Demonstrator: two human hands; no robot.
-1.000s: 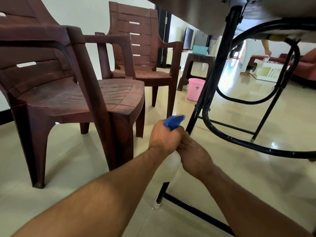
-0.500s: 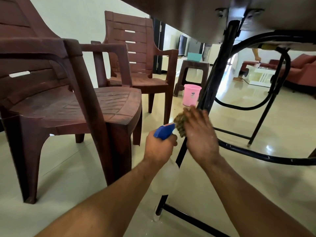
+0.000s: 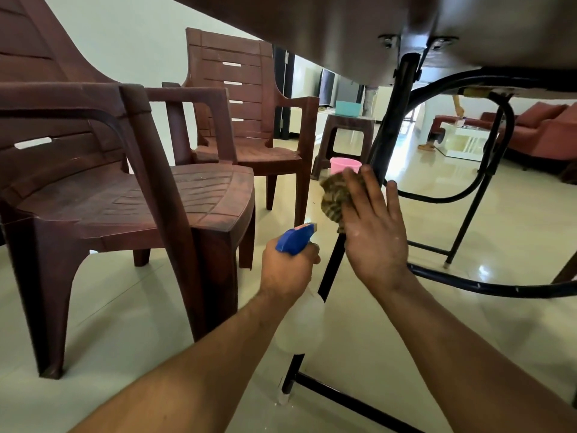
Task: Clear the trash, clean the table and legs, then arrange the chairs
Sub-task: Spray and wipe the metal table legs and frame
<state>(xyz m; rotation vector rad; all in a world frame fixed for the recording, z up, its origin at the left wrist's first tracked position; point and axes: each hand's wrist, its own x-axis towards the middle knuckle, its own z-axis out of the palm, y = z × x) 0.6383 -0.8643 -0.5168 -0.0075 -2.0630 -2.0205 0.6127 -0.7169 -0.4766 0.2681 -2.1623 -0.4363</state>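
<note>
Now cloth (image 3: 334, 198) on table leg (image 3: 394, 120) (sprayer (image 3: 295, 239): L hand (image 3: 288, 271))

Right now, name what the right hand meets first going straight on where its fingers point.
The right hand points up along the table leg; probably the tabletop underside first, though depth is unclear.

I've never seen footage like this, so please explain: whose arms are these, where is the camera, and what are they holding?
There is no machine here: a person wears a camera on the head and looks from low down under a table, so its top is out of sight. The left hand grips a spray bottle with a blue head. The right hand presses a brownish cloth against the black table leg. On the floor to the left stand a near chair and a far chair, both brown plastic; a pink bucket sits farther back.
</note>
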